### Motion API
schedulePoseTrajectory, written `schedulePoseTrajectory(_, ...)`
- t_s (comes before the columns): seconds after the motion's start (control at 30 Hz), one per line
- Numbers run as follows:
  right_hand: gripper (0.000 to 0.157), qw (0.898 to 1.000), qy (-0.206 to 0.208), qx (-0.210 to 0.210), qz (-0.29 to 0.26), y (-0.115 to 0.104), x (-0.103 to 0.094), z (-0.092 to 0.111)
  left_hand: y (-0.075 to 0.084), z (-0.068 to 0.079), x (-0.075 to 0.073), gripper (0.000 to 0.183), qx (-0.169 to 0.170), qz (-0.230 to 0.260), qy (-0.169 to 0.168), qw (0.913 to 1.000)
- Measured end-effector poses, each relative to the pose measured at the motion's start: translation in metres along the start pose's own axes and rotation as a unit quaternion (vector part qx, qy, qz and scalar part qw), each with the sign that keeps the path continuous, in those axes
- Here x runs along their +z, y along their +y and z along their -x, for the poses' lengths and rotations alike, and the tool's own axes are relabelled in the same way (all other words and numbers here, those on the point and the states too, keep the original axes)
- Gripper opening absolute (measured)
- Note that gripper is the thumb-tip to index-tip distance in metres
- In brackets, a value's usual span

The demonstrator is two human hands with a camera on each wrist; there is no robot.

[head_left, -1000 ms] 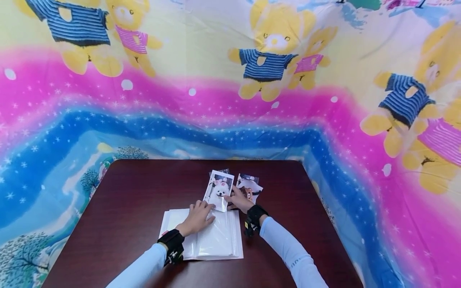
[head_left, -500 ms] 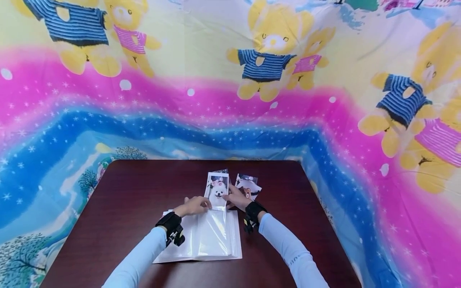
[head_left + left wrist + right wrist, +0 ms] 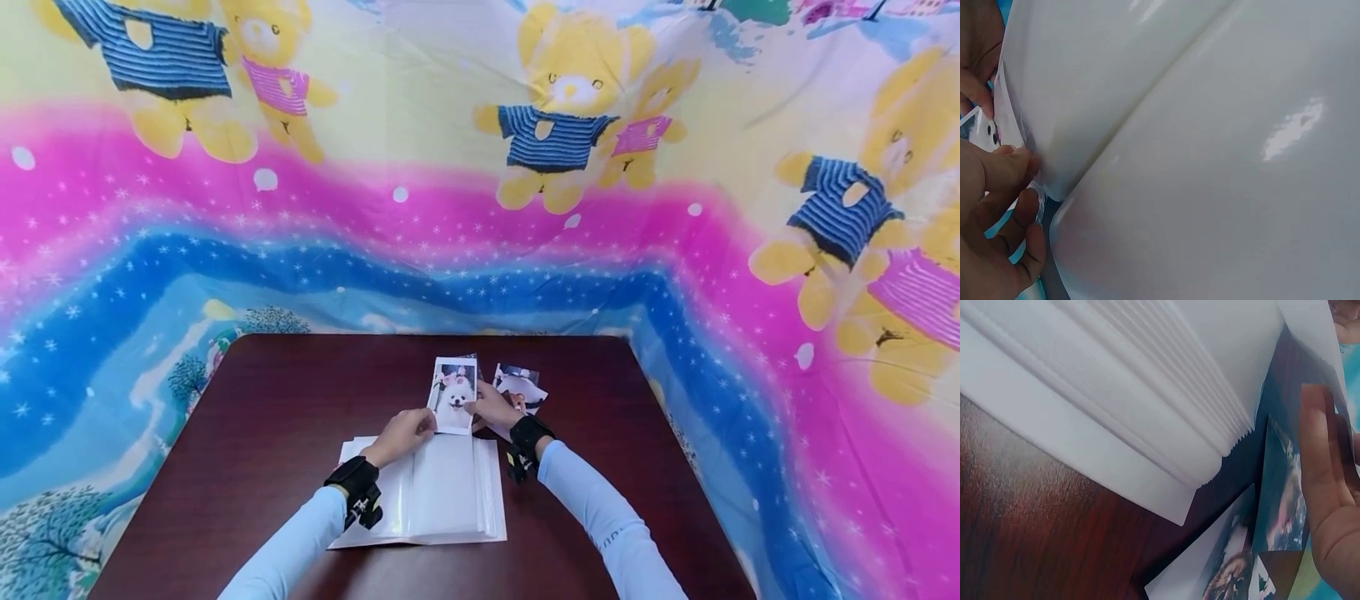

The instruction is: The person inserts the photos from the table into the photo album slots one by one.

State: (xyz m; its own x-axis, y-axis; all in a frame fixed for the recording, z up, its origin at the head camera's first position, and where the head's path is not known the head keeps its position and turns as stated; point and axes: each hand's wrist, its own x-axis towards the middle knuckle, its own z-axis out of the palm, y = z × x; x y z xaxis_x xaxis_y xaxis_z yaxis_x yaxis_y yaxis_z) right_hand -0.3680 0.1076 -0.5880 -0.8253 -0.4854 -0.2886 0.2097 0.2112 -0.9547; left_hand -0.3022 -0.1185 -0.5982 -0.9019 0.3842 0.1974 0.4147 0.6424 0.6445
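An open white photo album (image 3: 444,492) with clear sleeves lies on the table. At its top edge is a photo (image 3: 454,400) of a white dog with pink flowers on its head. My right hand (image 3: 497,410) pinches the photo's right edge, thumb on the front. My left hand (image 3: 401,435) pinches the photo's lower left corner beside the page's top edge. In the left wrist view, the left hand's thumb and index finger (image 3: 1019,159) meet at that edge; whether they also catch the sleeve I cannot tell. The right wrist view shows the right hand (image 3: 1335,506) beside the stacked album pages (image 3: 1166,381).
Another photo (image 3: 522,385) lies right of the held one, partly behind the right hand. Loose photos (image 3: 1225,556) overlap on the table by the album's corner. The dark wooden table (image 3: 300,375) stands against a patterned curtain (image 3: 405,233).
The left hand has lifted off the page, with its fingers now at the photo's lower left corner. The photo has shifted slightly left and straightened, still held by the right hand.
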Motion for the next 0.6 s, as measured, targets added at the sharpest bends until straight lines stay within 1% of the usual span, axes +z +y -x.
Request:
schedulePoseTrajectory(0.1, 0.062, 1.000, 0.001, 0.004, 0.013, 0.000, 0.000, -0.001, 0.001, 0.000, -0.002, 0.013, 0.010, 0.004, 0.007, 0.9999)
schedulePoseTrajectory(0.17, 0.060, 1.000, -0.004, 0.001, 0.025, 0.000, 0.001, -0.001, 0.000, -0.001, -0.001, 0.013, 0.012, 0.008, 0.005, 0.9999)
schedulePoseTrajectory(0.23, 0.057, 0.999, -0.003, 0.007, 0.035, 0.000, 0.002, 0.000, -0.002, -0.002, 0.000, 0.014, 0.011, 0.009, 0.002, 0.9999)
schedulePoseTrajectory(0.33, 0.058, 1.000, -0.002, 0.012, 0.023, -0.001, 0.003, 0.003, -0.005, -0.002, 0.003, 0.016, 0.006, 0.003, -0.001, 1.0000)
schedulePoseTrajectory(0.47, 0.059, 1.000, -0.005, 0.010, 0.005, -0.010, 0.005, 0.015, -0.005, 0.000, 0.006, 0.016, -0.011, -0.016, 0.002, 0.9998)
schedulePoseTrajectory(0.6, 0.058, 1.000, -0.015, 0.011, 0.011, -0.018, 0.008, 0.022, -0.003, 0.001, 0.008, 0.016, -0.030, -0.033, 0.002, 0.9990)
